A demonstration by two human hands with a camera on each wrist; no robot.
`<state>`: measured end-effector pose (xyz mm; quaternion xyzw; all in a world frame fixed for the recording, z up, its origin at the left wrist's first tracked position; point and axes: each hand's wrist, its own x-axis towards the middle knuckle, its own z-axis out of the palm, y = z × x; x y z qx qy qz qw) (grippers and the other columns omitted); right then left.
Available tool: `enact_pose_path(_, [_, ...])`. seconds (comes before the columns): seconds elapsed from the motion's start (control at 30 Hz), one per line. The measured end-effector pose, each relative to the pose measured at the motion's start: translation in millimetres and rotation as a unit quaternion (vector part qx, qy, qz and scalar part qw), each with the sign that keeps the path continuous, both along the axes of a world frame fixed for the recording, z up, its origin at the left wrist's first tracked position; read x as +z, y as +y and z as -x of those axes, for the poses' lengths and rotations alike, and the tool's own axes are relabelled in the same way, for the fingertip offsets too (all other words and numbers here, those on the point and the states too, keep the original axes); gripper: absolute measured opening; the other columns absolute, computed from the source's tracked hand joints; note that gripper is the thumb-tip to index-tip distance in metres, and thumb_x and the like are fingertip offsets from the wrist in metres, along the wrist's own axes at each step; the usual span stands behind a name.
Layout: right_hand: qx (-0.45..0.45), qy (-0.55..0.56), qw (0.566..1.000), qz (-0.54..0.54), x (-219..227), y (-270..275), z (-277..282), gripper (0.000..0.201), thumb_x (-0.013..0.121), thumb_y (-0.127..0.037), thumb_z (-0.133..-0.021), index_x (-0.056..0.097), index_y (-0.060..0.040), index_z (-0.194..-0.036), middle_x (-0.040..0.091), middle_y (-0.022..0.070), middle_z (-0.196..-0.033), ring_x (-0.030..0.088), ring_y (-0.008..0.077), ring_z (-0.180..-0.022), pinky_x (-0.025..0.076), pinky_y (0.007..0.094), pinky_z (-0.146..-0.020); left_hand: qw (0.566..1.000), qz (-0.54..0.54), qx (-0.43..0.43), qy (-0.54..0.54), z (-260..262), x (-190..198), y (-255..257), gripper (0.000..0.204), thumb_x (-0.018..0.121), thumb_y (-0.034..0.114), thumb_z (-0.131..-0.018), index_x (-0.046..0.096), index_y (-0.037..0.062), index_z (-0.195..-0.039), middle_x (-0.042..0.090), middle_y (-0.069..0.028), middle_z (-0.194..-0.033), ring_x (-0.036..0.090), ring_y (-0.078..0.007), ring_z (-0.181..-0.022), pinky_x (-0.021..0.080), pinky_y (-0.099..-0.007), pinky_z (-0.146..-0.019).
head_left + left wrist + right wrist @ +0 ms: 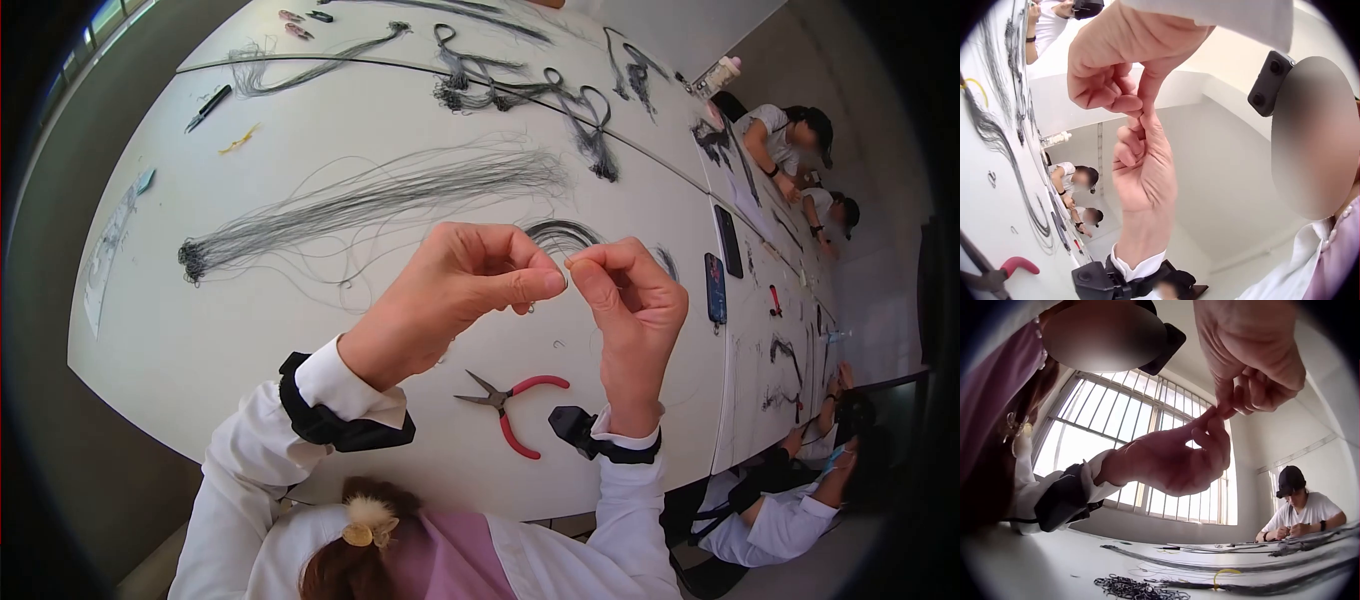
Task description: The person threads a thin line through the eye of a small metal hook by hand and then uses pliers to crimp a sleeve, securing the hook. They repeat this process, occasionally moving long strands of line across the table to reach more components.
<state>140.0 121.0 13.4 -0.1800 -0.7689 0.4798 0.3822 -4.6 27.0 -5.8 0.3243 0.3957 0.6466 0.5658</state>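
Thumb and forefinger of my left hand [465,275] pinch something very fine, likely fishing line, at chest height over the table. Facing it, my right hand [637,315] pinches the same way, the two sets of fingertips almost meeting. In the left wrist view the right hand [1146,165] comes up from below to the left fingertips [1141,112]. I cannot tell exactly what the fingers hold. A small metal loop [531,309] shows just under the left fingertips. Behind the hands lies a curved dark bundle of line [562,234]. Red-handled pliers [500,400] lie spread below the hands.
A long bundle of grey line [380,205] stretches across the table, ending in a dark cluster [192,260]. Small dark hooks [1132,587] lie heaped in the right wrist view. More looped bundles [500,95], a black pen-like tool [208,108] and phones [716,288] lie around. Other people sit at right.
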Motion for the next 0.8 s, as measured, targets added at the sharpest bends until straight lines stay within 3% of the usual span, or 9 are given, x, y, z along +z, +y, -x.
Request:
enact_pose_path(0.1, [-0.022, 0.034, 0.995, 0.091, 3.3, -1.2, -1.4, 0.006, 0.062, -0.003, -0.085, 0.066, 0.0003, -0.087, 0.062, 0.0021, -0.076, 0.053, 0.0045, -0.066, 0.04, 0.0176, -0.058, 0.998, -0.012, 0.058, -0.013, -3.0, -2.0, 1.3, 0.01, 0.07, 0.012, -0.081, 0.065, 0.0034, -0.082, 0.063, -0.0012, -0.077, 0.052, -0.0063, -0.069, 0.042, -0.021, -0.065])
enact_pose_path(0.17, [0.026, 0.048, 0.974, 0.219, 4.6, -2.4, -2.6, 0.014, 0.059, -0.005, -0.088, 0.065, 0.0015, -0.1, 0.064, 0.0043, -0.079, 0.054, 0.0057, -0.069, 0.042, 0.0184, -0.061, 0.993, -0.03, 0.115, 0.007, -4.8, -4.2, 1.5, 0.009, 0.07, 0.011, -0.081, 0.065, 0.0028, -0.082, 0.065, -0.0025, -0.079, 0.054, -0.0068, -0.07, 0.042, -0.0211, -0.065])
enact_pose_path(0.2, [0.025, 0.048, 0.974, 0.219, 4.3, -3.5, -1.7, 0.014, 0.059, -0.005, -0.088, 0.065, 0.0015, -0.1, 0.064, 0.0043, -0.079, 0.054, 0.0057, -0.069, 0.042, 0.0184, -0.061, 0.993, -0.03, 0.114, 0.007, -5.4, -3.9, 1.4, 0.009, 0.07, 0.011, -0.081, 0.065, 0.0028, -0.082, 0.065, -0.0025, -0.079, 0.054, -0.0068, -0.07, 0.042, -0.0211, -0.065])
enact_pose_path(0.3, [0.06, 0.057, 0.966, 0.244, 0.3, -3.0, -1.1, 0.034, 0.06, -0.007, -0.088, 0.051, 0.0007, -0.12, 0.065, 0.0068, -0.08, 0.058, 0.0087, -0.07, 0.046, 0.0199, -0.063, 0.991, -0.025, 0.131, 0.012, -5.8, -1.4, 0.1, 0.009, 0.069, 0.01, -0.081, 0.065, 0.002, -0.082, 0.066, -0.0038, -0.081, 0.055, -0.0074, -0.072, 0.043, -0.0214, -0.066])
enact_pose_path(0.5, [0.06, 0.058, 0.957, 0.277, 1.5, -9.0, -0.2, 0.043, 0.062, -0.004, -0.085, 0.041, 0.0023, -0.122, 0.065, 0.0097, -0.079, 0.063, 0.0119, -0.072, 0.05, 0.0227, -0.063, 0.99, -0.027, 0.135, 0.02, -6.3, -0.8, -0.5, 0.009, 0.069, 0.009, -0.081, 0.065, 0.0012, -0.082, 0.066, -0.0053, -0.08, 0.057, -0.0085, -0.072, 0.044, -0.0221, -0.067])
enact_pose_path(0.8, [0.053, 0.051, 0.955, 0.289, -0.4, -8.0, 2.9, 0.041, 0.059, 0.0, -0.085, 0.04, 0.0029, -0.12, 0.064, 0.0092, -0.076, 0.062, 0.0122, -0.069, 0.05, 0.0222, -0.061, 0.993, -0.032, 0.112, 0.023, -6.9, -0.6, -0.4, 0.009, 0.069, 0.007, -0.081, 0.065, -0.0008, -0.082, 0.067, -0.0074, -0.08, 0.062, -0.0113, -0.074, 0.049, -0.0242, -0.072])
